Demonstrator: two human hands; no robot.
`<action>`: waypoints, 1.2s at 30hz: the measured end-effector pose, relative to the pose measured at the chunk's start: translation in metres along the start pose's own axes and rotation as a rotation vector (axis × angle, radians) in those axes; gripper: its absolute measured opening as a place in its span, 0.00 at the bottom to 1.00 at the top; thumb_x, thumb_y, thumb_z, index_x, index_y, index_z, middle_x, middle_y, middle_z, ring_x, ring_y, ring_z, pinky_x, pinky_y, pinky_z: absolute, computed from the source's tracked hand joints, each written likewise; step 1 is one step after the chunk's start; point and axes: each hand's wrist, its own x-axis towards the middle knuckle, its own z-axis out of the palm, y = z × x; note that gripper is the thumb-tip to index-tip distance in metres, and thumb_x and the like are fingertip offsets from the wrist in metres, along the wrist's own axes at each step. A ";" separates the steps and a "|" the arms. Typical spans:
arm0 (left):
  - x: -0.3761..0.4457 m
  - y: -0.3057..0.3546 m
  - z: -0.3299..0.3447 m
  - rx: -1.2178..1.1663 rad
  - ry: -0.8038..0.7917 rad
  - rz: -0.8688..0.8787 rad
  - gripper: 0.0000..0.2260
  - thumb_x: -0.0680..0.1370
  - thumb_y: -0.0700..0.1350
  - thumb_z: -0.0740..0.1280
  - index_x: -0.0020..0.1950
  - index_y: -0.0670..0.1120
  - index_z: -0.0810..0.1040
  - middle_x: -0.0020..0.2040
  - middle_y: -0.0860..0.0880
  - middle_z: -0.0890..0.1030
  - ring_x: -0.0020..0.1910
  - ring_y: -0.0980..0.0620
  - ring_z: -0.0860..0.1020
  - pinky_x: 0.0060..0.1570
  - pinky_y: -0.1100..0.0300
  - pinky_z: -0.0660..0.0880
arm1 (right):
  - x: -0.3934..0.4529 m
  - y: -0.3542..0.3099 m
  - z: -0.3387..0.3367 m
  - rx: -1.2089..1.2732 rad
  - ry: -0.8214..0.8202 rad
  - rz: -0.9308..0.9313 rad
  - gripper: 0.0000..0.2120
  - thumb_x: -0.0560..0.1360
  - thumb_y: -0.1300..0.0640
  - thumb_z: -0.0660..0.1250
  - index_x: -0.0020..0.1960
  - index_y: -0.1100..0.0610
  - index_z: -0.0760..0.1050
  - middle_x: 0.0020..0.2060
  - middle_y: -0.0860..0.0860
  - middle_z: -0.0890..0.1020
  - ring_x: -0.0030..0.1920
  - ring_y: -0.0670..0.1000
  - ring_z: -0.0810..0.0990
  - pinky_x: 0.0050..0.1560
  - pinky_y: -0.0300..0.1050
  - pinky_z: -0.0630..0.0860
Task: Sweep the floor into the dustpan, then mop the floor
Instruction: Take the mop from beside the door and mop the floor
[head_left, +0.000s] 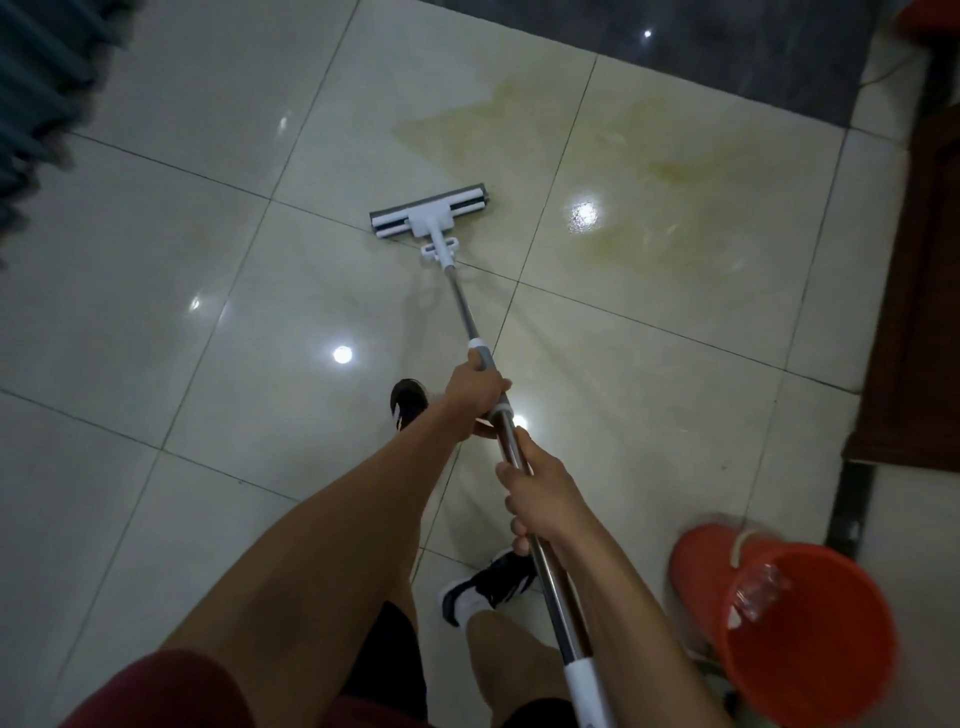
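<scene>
1. The sponge mop (470, 291) is resting with its roller head (430, 210) flat on the glossy tiled floor (156, 312), just left of a yellowish wet stain (623, 171), while its metal pole is slanting back toward the person.
2. The left hand (475, 395) is wrapping around the grey collar partway down the pole, and the right hand (543, 499) is clenching the steel shaft higher up, nearer the body.
3. The mop is looking light and stiff in the pole, soft only at the sponge; a two-handed, spaced hold like this one is probably giving the best push and steering.
4. The wet tiles are likely making the head glide easily and the footing slippery.
5. An orange bucket (779, 613) is standing at the right, near the black-and-white shoes (483, 587).
6. No brand, label or readable writing is showing anywhere.
</scene>
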 end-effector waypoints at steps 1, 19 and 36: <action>0.000 0.001 0.001 -0.009 -0.002 0.003 0.17 0.81 0.41 0.66 0.67 0.53 0.69 0.53 0.40 0.78 0.39 0.43 0.82 0.28 0.52 0.79 | 0.001 0.000 0.000 0.009 0.006 0.001 0.25 0.81 0.56 0.58 0.67 0.27 0.61 0.33 0.53 0.71 0.24 0.49 0.70 0.27 0.44 0.73; 0.116 0.138 -0.102 -0.093 0.056 0.058 0.04 0.79 0.43 0.70 0.50 0.45 0.77 0.51 0.41 0.81 0.41 0.44 0.82 0.26 0.54 0.79 | 0.122 -0.162 0.047 -0.059 0.071 -0.077 0.24 0.82 0.58 0.58 0.73 0.38 0.65 0.35 0.51 0.73 0.26 0.49 0.71 0.28 0.42 0.71; 0.226 0.295 -0.204 -0.034 0.034 0.099 0.08 0.79 0.42 0.70 0.57 0.45 0.76 0.50 0.43 0.81 0.40 0.45 0.81 0.29 0.53 0.78 | 0.240 -0.337 0.090 0.027 0.083 -0.021 0.21 0.82 0.57 0.57 0.72 0.41 0.67 0.35 0.52 0.72 0.26 0.50 0.69 0.25 0.40 0.70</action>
